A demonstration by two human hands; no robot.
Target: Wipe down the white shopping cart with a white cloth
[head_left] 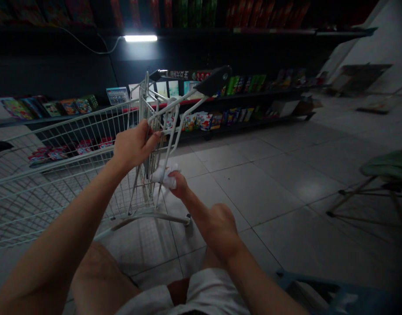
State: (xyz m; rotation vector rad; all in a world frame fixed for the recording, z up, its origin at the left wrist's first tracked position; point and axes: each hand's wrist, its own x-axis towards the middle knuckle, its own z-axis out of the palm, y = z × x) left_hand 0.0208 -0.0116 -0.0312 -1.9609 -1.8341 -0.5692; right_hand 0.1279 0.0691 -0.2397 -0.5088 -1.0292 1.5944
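Observation:
A metal shopping cart (72, 164) stands on its wheels to the left, its dark handle bar (184, 75) raised at the rear. My left hand (133, 144) is closed around the wire frame at the cart's rear upper corner. Lower down, my right hand (179, 183) grips a white cloth (164, 176), pressed against the upright wires at the rear of the basket. Part of the cloth lies behind a frame tube. The fingertips of my right hand are hidden by the cloth.
Store shelves (201, 98) with packaged goods run behind the cart. A lit tube lamp (141, 38) hangs there on a cable. To the right stands a folding stool (385, 179) on the tiled floor (269, 179). A blue plastic object (339, 293) sits at the lower right.

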